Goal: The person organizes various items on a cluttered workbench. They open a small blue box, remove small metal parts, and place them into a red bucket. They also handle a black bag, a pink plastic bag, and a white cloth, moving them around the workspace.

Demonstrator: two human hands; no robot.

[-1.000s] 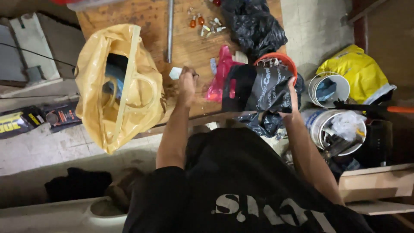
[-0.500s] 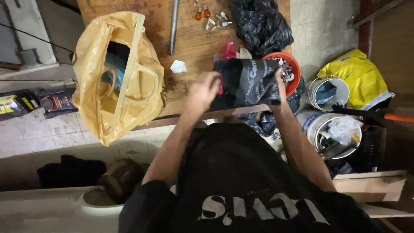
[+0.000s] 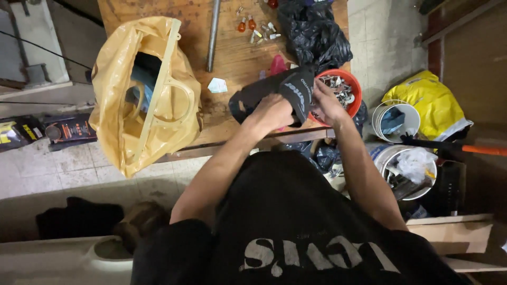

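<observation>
My left hand [image 3: 273, 112] and my right hand [image 3: 326, 103] both grip a black plastic bag [image 3: 274, 89] with white print, held over the near edge of a wooden table [image 3: 232, 53]. Right behind the bag sits a red bowl [image 3: 353, 87] filled with small metal parts. My right hand is at the bowl's near rim. Part of a pink object [image 3: 278, 64] shows behind the bag.
A large yellow plastic bag [image 3: 145, 95] lies open on the table's left. A metal rod [image 3: 212, 34], small orange bulbs [image 3: 248, 24], a white scrap [image 3: 217, 85] and another black bag [image 3: 314, 31] lie farther back. White buckets [image 3: 397, 120] and a yellow bag [image 3: 428, 100] stand on the floor at right.
My left hand left the white scrap and came right onto the black bag. Both hands now hold the bag, lifted in front of the red bowl.
</observation>
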